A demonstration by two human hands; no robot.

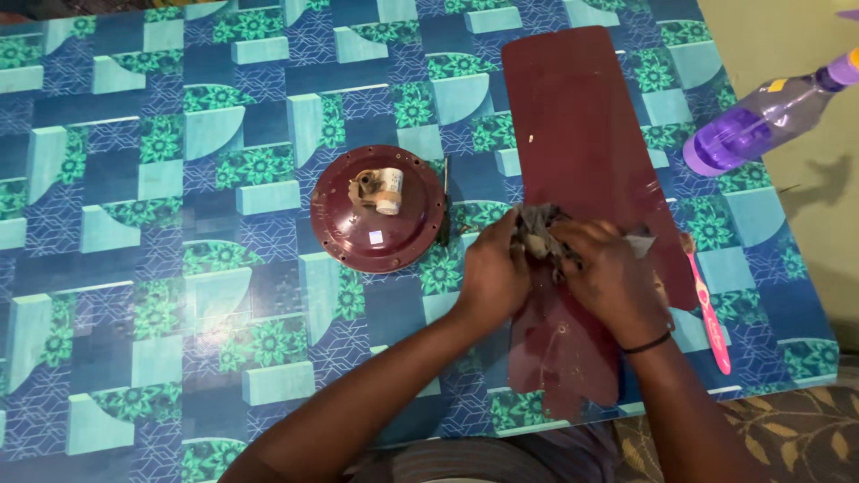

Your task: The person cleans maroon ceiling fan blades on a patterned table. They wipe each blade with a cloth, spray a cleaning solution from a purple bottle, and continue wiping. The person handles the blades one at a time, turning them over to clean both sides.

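Observation:
A long maroon fan blade lies on a table covered with a blue and green patterned cloth. Both hands sit on the blade's near part. My left hand and my right hand are closed together on a crumpled grey rag, pressing it onto the blade. A black band circles my right wrist. The narrow mounting end of the blade with small holes shows below my hands.
A round maroon fan motor cover with a small white part on top lies left of the blade. A purple spray bottle lies at the table's right edge. A pink toothbrush rests right of my right hand.

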